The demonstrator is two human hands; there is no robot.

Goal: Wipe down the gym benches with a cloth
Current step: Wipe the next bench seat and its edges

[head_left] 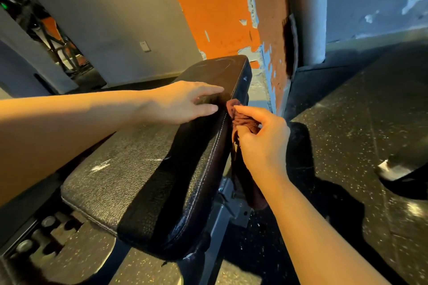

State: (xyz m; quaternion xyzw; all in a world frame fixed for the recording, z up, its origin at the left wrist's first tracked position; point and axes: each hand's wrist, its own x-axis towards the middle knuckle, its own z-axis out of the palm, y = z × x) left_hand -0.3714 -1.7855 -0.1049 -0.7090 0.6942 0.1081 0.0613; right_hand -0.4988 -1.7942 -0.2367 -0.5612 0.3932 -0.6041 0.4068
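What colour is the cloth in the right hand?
Dark reddish-brown cloth, pinched by the right hand; seen in the head view.

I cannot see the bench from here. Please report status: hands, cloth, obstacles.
Left hand flat on bench pad. Right hand pinches cloth against pad's right side. Nothing blocking.

The bench has black padding with a pebbled, grainy texture and a line of pale stitching along its edge; a few whitish scuffs mark the top. The cloth is dark reddish brown. The frame under the padding is grey metal. The floor is black, speckled all over with small pale flecks. The wall behind is grey with a broad orange stripe, and the pillar beside it shows brownish-orange paint flaking off over light blue patches. A small white plate sits on the grey wall.
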